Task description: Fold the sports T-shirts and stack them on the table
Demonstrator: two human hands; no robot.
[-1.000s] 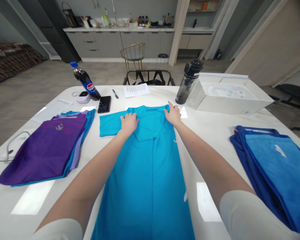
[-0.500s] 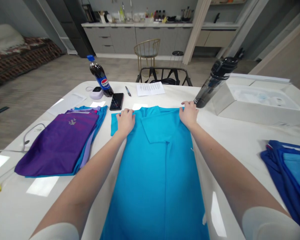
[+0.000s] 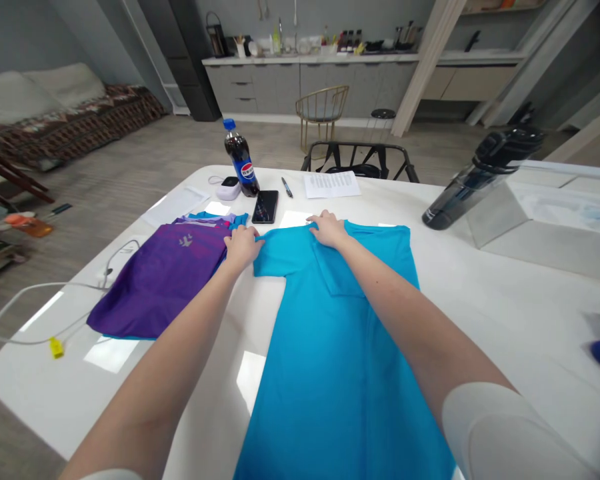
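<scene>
A bright blue T-shirt lies lengthwise before me, its right side folded inward with that sleeve laid over the chest. At the top, its left sleeve sticks out flat. My left hand is closed on the outer corner of that sleeve, beside the folded pile. Near the collar, my right hand pinches the top edge of the shoulder, and its forearm crosses over the folded part. A pile of folded clothes with a purple shirt on top sits left of my left hand.
Beyond the shirt are a phone, a cola bottle, a pen and a printed sheet. A black tumbler and a white box stand at right. A white cable hangs over the left edge.
My right hand has moved left from the folded edge to the shoulder near the collar. My left hand has shifted out to the sleeve's end. The view has turned left.
</scene>
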